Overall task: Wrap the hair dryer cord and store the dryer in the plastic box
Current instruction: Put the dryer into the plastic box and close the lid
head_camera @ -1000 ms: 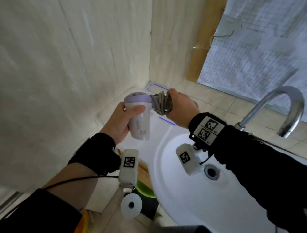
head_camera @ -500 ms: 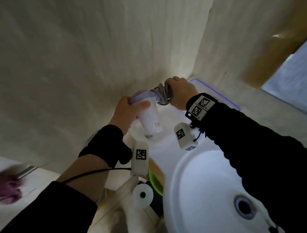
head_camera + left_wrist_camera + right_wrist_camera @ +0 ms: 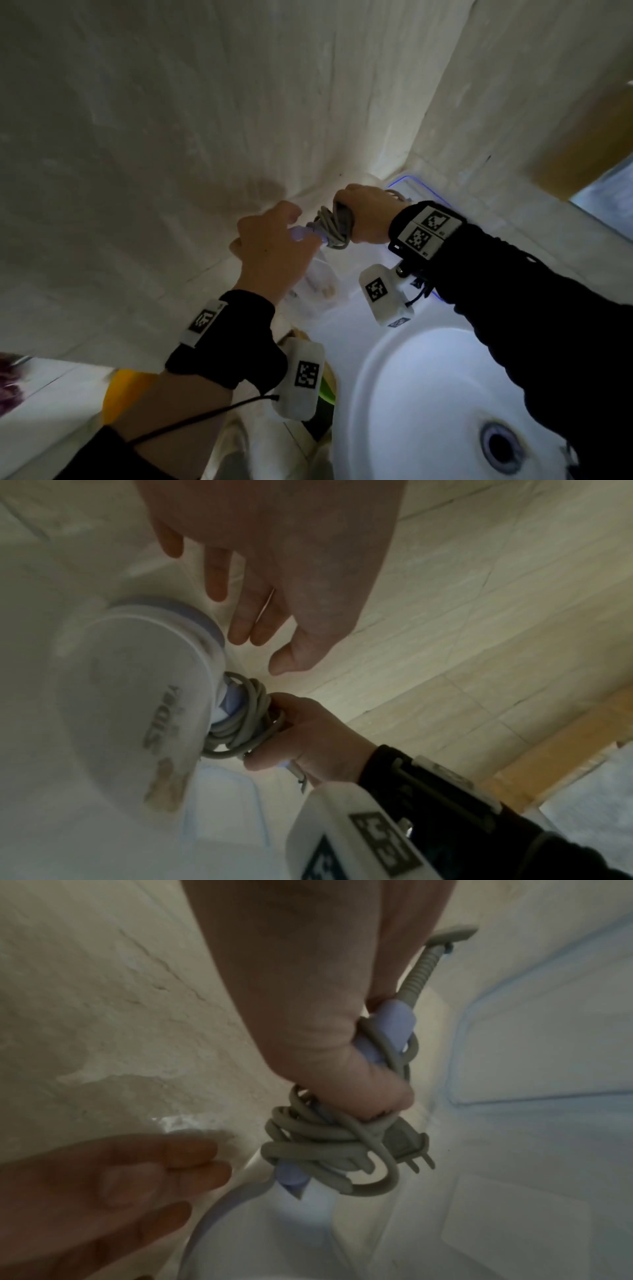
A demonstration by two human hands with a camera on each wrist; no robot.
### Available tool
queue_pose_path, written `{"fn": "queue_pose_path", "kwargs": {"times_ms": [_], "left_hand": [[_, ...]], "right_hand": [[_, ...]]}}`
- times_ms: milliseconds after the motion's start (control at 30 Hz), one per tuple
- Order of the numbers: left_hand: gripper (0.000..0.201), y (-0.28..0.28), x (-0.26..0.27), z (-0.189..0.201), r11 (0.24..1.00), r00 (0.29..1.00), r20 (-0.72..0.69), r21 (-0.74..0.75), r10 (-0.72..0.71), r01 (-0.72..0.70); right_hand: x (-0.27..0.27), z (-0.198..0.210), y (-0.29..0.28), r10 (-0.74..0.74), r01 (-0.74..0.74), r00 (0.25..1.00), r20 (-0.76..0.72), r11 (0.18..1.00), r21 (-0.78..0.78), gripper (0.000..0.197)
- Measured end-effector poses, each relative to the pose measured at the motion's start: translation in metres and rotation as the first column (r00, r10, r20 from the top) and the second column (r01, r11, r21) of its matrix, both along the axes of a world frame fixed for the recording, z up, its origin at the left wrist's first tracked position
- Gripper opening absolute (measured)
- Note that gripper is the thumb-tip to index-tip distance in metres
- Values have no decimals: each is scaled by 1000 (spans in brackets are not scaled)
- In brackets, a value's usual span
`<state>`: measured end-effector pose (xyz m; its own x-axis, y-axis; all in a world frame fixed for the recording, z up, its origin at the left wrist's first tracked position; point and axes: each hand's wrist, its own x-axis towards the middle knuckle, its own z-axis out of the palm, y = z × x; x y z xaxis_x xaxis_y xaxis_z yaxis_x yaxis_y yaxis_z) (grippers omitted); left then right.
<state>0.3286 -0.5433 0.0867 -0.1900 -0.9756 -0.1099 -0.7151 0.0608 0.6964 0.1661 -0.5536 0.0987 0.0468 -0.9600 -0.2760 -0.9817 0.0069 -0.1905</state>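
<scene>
Right hand grip clamped round cord-wrapped handle, hair dryer aloft just beside plastic box. Left hand grip spread, off dryer. Cord coils loose, plug dangling: may unravel, snag on box rim.

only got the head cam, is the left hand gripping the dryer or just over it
observer: just over it. The left wrist view shows the left hand open, fingers straight, not gripping the hair dryer.
operator: so what carries it
observer: the right hand alone, curled round the lavender handle over the wrapped cord.
operator: wheres the plug
observer: in the right wrist view the plug sits among the coils just under the thumb, prongs sticking out.
</scene>
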Motion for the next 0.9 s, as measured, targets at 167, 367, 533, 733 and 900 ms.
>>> {"fn": "queue_pose_path", "kwargs": {"times_ms": [167,367,533,733,900], "left_hand": [[26,-6,15,-14,998,991,-124,-45,43,-49],[35,-9,22,-7,1000,985,-170,-26,2,-7],[39,-8,23,-1,1000,969,-246,15,-8,12],[40,-6,22,3,999,965,-262,43,5,6],[33,-14,15,0,998,978,-201,45,60,-52]], "right_hand": [[8,-9,-9,66,-64,998,-13,991,115,42],[17,-27,-16,56,-56,998,6,972,228,41],[13,-37,-16,-28,4,998,61,932,362,54],[11,-34,-9,-134,78,974,180,954,288,59],[-15,-4,7,-265,218,878,398,963,159,52]]}}
